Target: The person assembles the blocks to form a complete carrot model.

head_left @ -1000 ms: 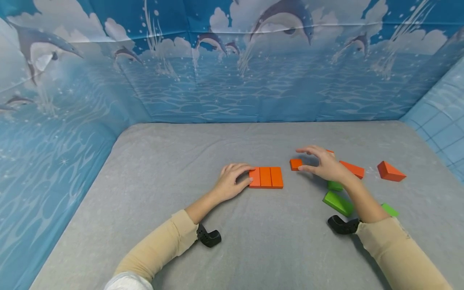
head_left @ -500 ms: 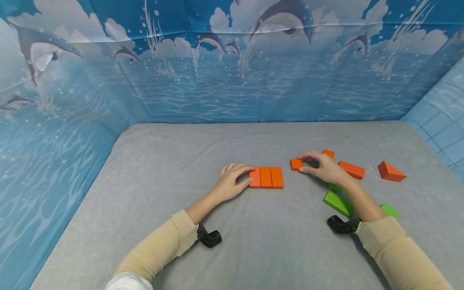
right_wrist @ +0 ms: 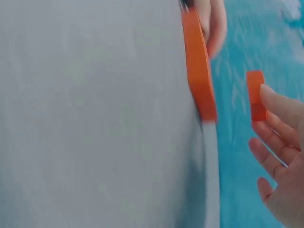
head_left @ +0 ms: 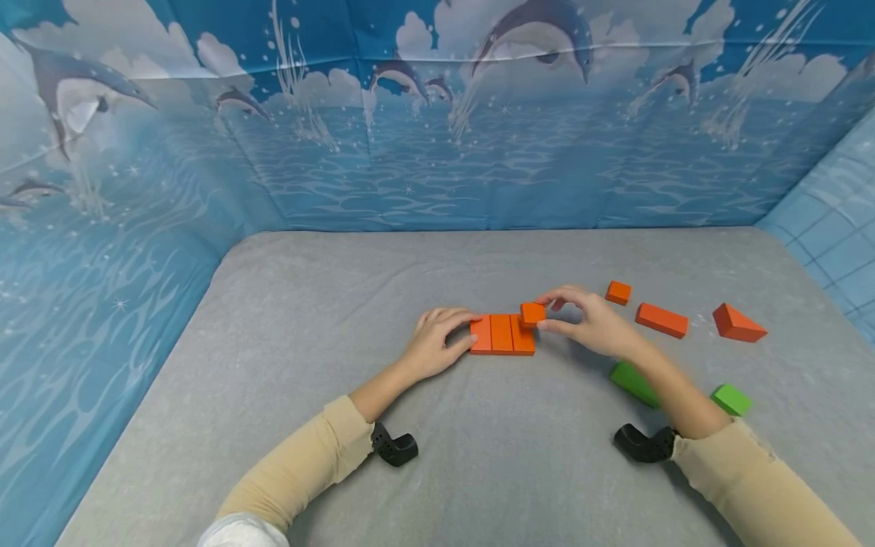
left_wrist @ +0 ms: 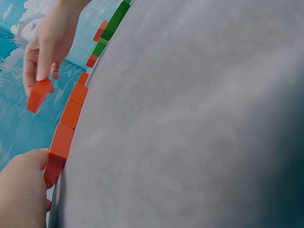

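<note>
Three orange rectangular blocks (head_left: 501,336) lie side by side in a row on the grey cloth. My left hand (head_left: 429,346) holds the row's leftmost block (head_left: 481,343) at its left end, thumb on the near side and fingers toward the far side. Between thumb and fingertips, my right hand (head_left: 600,327) pinches a small orange block (head_left: 531,312). That small block overlaps the far part of the row's rightmost block in the head view. Both wrist views show it raised above the row, the right wrist view with the small block (right_wrist: 255,92) gripped near one end.
Right of the row lie a small orange block (head_left: 618,292), a long red-orange block (head_left: 661,320) and a red-orange triangular block (head_left: 737,324). Closer in are a long green block (head_left: 632,382), partly behind my right forearm, and another green block (head_left: 731,399). A dolphin-print curtain (head_left: 424,167) hangs behind.
My right hand has closed its thumb and fingers on the small orange block, lifted it and brought it left over the row. My left hand has stayed in place.
</note>
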The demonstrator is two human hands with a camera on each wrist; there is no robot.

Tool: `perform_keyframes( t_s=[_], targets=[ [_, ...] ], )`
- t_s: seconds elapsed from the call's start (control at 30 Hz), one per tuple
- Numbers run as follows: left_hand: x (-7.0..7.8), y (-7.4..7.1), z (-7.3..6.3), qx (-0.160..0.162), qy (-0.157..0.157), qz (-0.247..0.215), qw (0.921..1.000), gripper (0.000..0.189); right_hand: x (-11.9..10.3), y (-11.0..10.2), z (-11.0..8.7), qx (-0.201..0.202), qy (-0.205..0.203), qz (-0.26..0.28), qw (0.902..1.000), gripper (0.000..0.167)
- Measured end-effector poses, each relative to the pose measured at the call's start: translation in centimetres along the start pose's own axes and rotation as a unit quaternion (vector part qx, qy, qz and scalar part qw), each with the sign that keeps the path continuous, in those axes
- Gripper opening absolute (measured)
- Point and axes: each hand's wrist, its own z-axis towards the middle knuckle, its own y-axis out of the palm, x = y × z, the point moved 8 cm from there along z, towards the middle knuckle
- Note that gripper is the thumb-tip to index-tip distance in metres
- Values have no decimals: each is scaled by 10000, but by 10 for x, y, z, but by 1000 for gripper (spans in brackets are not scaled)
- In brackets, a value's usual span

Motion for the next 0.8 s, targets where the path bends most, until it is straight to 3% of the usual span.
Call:
perform_keyframes(
  t_s=[0.37,0.8],
  targets=[
    [0,0,0,-54,-24,106,9999,35,-40,50,-7,-149,-522,-136,9984,30],
    [1,-1,0,-50,-23,124,9999,35,-40,64,-11,-49,-461,-868,9951,30]
  ],
)
